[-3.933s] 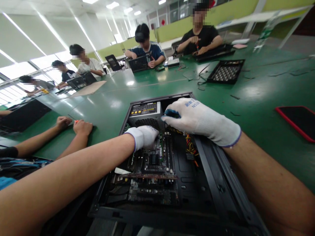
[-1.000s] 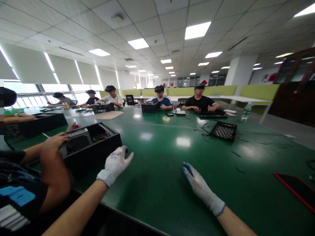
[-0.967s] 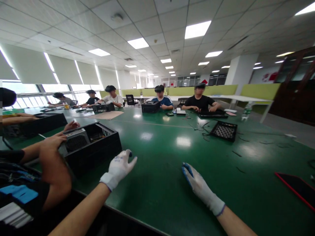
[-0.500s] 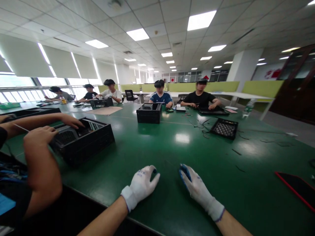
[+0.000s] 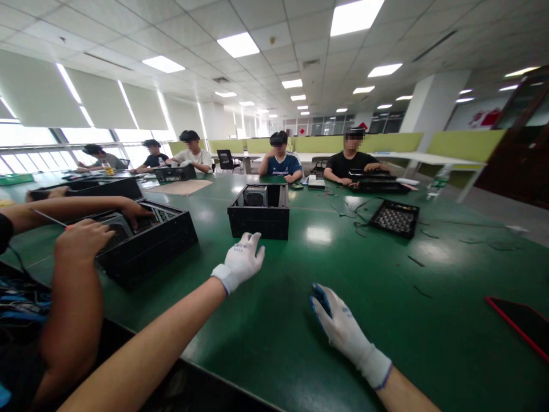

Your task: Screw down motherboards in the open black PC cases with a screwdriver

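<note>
My left hand (image 5: 242, 262), in a white glove with blue lettering, reaches forward over the table. Its fingers are apart and hold nothing. Just beyond them stands a black computer case (image 5: 258, 222) with its top uncovered and a grey power supply unit (image 5: 254, 197) inside. The fingertips overlap the case's lower front edge in the picture; whether they touch it I cannot tell. On the right, my gloved right hand (image 5: 345, 332) rests by the tabletop, blue palm facing inward. Its thumb and fingers are loosely curved and apart, with nothing between them.
Beside me on the left, a co-worker's hands (image 5: 86, 240) work at another open case (image 5: 150, 246), with a screwdriver. On the green table (image 5: 274, 320) lie a black perforated panel (image 5: 394, 218), scattered cables (image 5: 360, 220) and a red-edged black pad (image 5: 521, 326). Several people sit opposite.
My left hand has moved forward and slightly left. The computer case in the middle has come nearer to me. A person opposite has raised a hand to the head. My right hand has barely moved.
</note>
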A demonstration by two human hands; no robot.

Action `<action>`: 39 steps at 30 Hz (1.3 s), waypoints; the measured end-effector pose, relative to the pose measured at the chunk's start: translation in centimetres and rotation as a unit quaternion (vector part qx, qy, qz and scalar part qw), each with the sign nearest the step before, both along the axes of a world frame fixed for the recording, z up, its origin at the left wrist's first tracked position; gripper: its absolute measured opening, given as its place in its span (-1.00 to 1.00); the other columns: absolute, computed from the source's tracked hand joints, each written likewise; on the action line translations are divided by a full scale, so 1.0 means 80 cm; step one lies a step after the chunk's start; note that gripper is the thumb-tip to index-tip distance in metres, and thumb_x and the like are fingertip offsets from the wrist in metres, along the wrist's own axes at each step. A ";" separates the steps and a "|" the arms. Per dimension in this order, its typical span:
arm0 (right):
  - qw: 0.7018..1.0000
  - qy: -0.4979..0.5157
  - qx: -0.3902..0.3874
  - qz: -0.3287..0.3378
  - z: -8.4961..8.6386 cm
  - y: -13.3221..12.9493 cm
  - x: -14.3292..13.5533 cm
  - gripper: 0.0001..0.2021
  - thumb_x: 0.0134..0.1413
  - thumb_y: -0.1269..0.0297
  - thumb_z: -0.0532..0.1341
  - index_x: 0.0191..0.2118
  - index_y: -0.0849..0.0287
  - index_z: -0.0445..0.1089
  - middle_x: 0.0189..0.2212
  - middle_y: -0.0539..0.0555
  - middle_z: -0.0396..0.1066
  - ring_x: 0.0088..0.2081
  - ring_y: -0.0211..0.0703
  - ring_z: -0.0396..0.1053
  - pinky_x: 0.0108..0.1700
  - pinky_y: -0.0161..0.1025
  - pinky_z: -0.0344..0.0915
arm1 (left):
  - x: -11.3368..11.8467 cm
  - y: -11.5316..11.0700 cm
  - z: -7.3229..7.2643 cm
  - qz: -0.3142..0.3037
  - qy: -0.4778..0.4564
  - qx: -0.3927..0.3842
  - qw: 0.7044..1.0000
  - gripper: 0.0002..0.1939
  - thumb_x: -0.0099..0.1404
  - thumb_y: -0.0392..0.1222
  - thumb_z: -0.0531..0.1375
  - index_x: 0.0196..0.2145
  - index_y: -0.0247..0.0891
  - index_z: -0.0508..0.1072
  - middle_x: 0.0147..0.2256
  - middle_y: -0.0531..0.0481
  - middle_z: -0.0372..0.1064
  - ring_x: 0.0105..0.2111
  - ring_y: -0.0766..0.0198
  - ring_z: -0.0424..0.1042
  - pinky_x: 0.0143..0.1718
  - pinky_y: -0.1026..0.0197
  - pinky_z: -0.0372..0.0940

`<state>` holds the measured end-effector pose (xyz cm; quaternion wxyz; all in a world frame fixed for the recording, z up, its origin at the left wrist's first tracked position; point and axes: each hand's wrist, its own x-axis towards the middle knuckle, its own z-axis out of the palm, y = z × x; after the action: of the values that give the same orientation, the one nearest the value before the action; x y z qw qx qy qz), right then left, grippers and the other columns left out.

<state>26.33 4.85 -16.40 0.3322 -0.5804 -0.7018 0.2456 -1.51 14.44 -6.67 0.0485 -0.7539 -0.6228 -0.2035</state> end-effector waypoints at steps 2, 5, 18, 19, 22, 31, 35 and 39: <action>1.000 -0.001 -0.013 -0.009 0.001 0.001 0.000 -0.33 0.30 -0.20 -0.01 0.28 0.19 0.29 0.23 0.27 0.34 0.27 0.13 0.28 0.36 0.05 0.17 | 0.000 0.039 0.015 0.017 0.019 -0.009 1.000 -0.44 0.49 -0.02 -0.02 0.36 -0.25 0.16 0.24 -0.27 0.23 0.01 -0.01 0.51 0.01 0.08 0.37; 1.000 -0.001 -0.021 -0.011 0.003 0.002 -0.001 -0.29 0.30 -0.22 -0.03 0.30 0.23 0.26 0.24 0.28 0.32 0.28 0.12 0.27 0.36 0.02 0.16 | 0.000 0.095 0.031 0.032 0.036 -0.046 0.998 -0.36 0.47 -0.07 -0.02 0.42 -0.34 0.06 0.40 -0.32 -0.01 0.16 -0.10 0.41 0.15 0.04 0.30; 0.999 -0.002 -0.050 0.002 0.006 0.004 -0.002 -0.23 0.30 -0.25 -0.04 0.34 0.29 0.23 0.28 0.32 0.27 0.32 0.17 0.21 0.38 0.05 0.11 | -0.005 0.207 0.038 0.047 0.079 -0.106 0.990 -0.28 0.34 -0.18 0.09 0.41 -0.34 0.10 0.41 -0.30 0.01 0.33 -0.07 0.19 0.30 0.06 0.15; 0.999 -0.007 -0.048 0.004 0.007 0.003 -0.002 -0.23 0.31 -0.24 -0.04 0.34 0.30 0.22 0.29 0.32 0.26 0.32 0.16 0.20 0.39 0.04 0.11 | -0.005 0.208 0.041 0.046 0.083 -0.105 0.990 -0.29 0.33 -0.20 0.10 0.40 -0.32 0.13 0.40 -0.29 0.05 0.32 -0.06 0.21 0.29 0.07 0.16; 0.999 -0.009 -0.040 0.003 0.008 0.004 -0.002 -0.25 0.33 -0.22 -0.06 0.34 0.30 0.22 0.28 0.32 0.27 0.31 0.13 0.22 0.38 0.02 0.12 | -0.006 0.202 0.051 0.037 0.097 -0.100 0.990 -0.33 0.30 -0.22 0.12 0.36 -0.29 0.21 0.34 -0.26 0.17 0.28 -0.01 0.28 0.27 0.11 0.18; 0.996 0.039 0.065 -0.041 -0.013 0.018 0.005 -0.33 0.32 -0.17 0.01 0.25 0.30 0.29 0.20 0.35 0.35 0.25 0.16 0.29 0.36 0.13 0.16 | -0.007 0.084 0.060 -0.033 0.136 -0.041 0.989 -0.52 0.35 -0.17 0.09 0.20 -0.22 0.42 0.13 -0.16 0.43 0.08 0.04 0.46 0.13 0.11 0.31; 0.989 0.057 0.120 -0.059 -0.012 0.020 0.014 -0.45 0.35 -0.11 0.03 0.21 0.20 0.32 0.16 0.30 0.40 0.20 0.12 0.35 0.31 0.15 0.23 | -0.005 -0.007 0.060 -0.088 0.136 0.008 0.987 -0.62 0.41 -0.07 0.09 0.08 -0.22 0.47 0.00 -0.13 0.50 -0.02 0.05 0.51 0.01 0.11 0.37; 0.981 0.065 0.173 -0.062 0.017 0.009 0.025 -0.53 0.39 -0.02 0.04 0.21 0.18 0.31 0.13 0.26 0.40 0.18 0.07 0.35 0.27 0.12 0.26 | -0.002 -0.100 0.063 -0.126 0.130 0.021 0.983 -0.64 0.45 0.02 0.07 0.03 -0.22 0.46 -0.08 -0.11 0.51 -0.15 0.06 0.55 -0.14 0.08 0.41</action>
<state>28.35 5.56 -15.00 0.4871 -0.5394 -0.6731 0.1369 -1.65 6.43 -1.64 0.1189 -0.8452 -0.5066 -0.1216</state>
